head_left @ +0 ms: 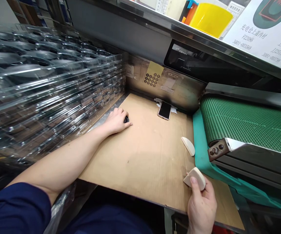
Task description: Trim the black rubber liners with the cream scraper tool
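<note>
At the left side of the brown board [140, 156], my left hand [116, 121] is curled over a small dark rounded part [126, 119], most of it hidden by my fingers. My right hand [202, 200], near the front right, pinches a cream-coloured flat piece [196, 177] with a rounded edge, thumb on its face. A similar cream half-round piece [188, 146] lies on the board just beyond it, close to the green bin edge.
Stacked clear plastic trays [82, 97] rise along the left. A phone [164, 110] lies at the back on white scraps. To the right, a green conveyor belt [247, 120] stands over a teal bin [201, 146]. A metal shelf edge [155, 26] overhangs the back.
</note>
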`<state>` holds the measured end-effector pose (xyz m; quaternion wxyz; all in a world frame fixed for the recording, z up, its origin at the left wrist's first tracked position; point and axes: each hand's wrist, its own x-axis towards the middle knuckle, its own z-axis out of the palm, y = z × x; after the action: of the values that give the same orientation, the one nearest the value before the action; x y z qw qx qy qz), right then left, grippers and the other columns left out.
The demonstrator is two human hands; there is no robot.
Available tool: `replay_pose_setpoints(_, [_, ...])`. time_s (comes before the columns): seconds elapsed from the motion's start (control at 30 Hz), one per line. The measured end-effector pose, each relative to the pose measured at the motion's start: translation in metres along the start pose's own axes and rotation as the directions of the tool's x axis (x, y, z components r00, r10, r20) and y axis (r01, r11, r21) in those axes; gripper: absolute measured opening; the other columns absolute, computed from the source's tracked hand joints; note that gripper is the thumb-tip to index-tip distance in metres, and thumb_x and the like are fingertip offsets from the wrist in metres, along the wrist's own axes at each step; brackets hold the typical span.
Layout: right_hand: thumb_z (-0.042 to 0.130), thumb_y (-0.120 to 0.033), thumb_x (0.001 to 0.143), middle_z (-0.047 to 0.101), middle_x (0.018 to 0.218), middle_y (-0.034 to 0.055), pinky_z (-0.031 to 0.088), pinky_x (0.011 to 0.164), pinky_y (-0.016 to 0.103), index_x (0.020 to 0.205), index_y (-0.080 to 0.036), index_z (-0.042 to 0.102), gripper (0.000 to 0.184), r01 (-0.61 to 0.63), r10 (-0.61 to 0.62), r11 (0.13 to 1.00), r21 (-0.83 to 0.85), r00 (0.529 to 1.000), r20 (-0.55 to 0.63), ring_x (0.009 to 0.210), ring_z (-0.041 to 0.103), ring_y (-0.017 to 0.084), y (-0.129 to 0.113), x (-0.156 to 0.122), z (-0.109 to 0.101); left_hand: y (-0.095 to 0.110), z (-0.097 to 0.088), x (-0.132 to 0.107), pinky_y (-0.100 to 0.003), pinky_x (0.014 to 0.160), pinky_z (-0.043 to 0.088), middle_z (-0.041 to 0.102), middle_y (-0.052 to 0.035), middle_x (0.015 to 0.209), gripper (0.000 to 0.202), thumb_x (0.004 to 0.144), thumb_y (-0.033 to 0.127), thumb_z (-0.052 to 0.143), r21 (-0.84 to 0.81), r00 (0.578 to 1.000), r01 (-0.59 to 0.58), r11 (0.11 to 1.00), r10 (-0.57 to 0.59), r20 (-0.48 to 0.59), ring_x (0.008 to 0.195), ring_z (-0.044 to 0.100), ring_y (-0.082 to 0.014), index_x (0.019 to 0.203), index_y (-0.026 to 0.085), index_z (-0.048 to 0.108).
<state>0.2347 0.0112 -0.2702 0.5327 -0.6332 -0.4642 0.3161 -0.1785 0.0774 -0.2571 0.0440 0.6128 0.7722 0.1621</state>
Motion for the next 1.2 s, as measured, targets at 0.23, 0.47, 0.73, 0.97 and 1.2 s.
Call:
replay_pose_setpoints(0.23, [0.078, -0.058, 0.078, 0.075, 0.103, 0.0056, 0.049, 0.103, 0.048, 0.111, -0.018, 0.070, 0.053, -0.009, 0.009, 1.000, 0.023, 1.000, 0.001, 0.095, 0.067, 0.024, -0.0036, -0.0013, 0.0010, -0.0016, 0.0015, 0.0005, -0.048, 0.103, 0.041, 0.058, -0.0141, 0.125, 0.052, 0.084, 0.065, 0.057, -0.010, 1.000, -0.001, 1.000, 0.001, -0.004, 0.121, 0.048, -0.0349, 0.114, 0.023, 0.064])
replay_pose_setpoints(0.47, [0.078, -0.057, 0.079, 0.075, 0.101, 0.0047, 0.051, 0.100, 0.045, 0.110, -0.018, 0.070, 0.050, -0.003, 0.003, 1.000, 0.028, 1.000, 0.002, 0.094, 0.067, 0.023, -0.0030, -0.0011, 0.0011, -0.0002, -0.0005, 0.0002, -0.048, 0.103, 0.041, 0.058, -0.0140, 0.125, 0.052, 0.084, 0.065, 0.058, -0.016, 1.000, -0.003, 1.000, 0.003, -0.002, 0.121, 0.049, -0.0350, 0.113, 0.023, 0.063])
replay_pose_setpoints(0.73, [0.079, -0.057, 0.078, 0.076, 0.101, 0.0050, 0.050, 0.100, 0.044, 0.109, -0.018, 0.069, 0.051, -0.021, 0.021, 1.000, 0.021, 1.000, 0.009, 0.095, 0.067, 0.023, -0.0082, -0.0029, 0.0016, 0.0003, -0.0004, -0.0001, -0.047, 0.102, 0.041, 0.058, -0.0146, 0.124, 0.052, 0.085, 0.064, 0.057, -0.014, 1.000, -0.007, 1.000, 0.007, -0.005, 0.120, 0.048, -0.0351, 0.113, 0.022, 0.063])
replay_pose_setpoints(0.97, [0.078, -0.058, 0.078, 0.075, 0.101, 0.0048, 0.048, 0.101, 0.044, 0.109, -0.018, 0.070, 0.051, -0.008, 0.008, 1.000, 0.000, 1.000, 0.002, 0.095, 0.067, 0.024, -0.0060, -0.0019, 0.0011, 0.0007, -0.0010, -0.0003, -0.048, 0.102, 0.040, 0.058, -0.0146, 0.125, 0.051, 0.084, 0.065, 0.058, -0.022, 1.000, 0.001, 1.000, -0.001, -0.005, 0.120, 0.048, -0.0356, 0.113, 0.022, 0.063])
replay_pose_setpoints(1.2, [0.078, -0.057, 0.078, 0.076, 0.099, 0.0038, 0.049, 0.098, 0.042, 0.108, -0.019, 0.069, 0.049, -0.012, 0.012, 1.000, 0.009, 1.000, 0.005, 0.094, 0.067, 0.023, -0.0047, -0.0017, 0.0006, -0.0007, 0.0003, 0.0006, -0.047, 0.102, 0.040, 0.058, -0.0145, 0.124, 0.050, 0.084, 0.064, 0.059, -0.021, 1.000, -0.003, 1.000, 0.003, -0.005, 0.120, 0.048, -0.0351, 0.111, 0.022, 0.063])
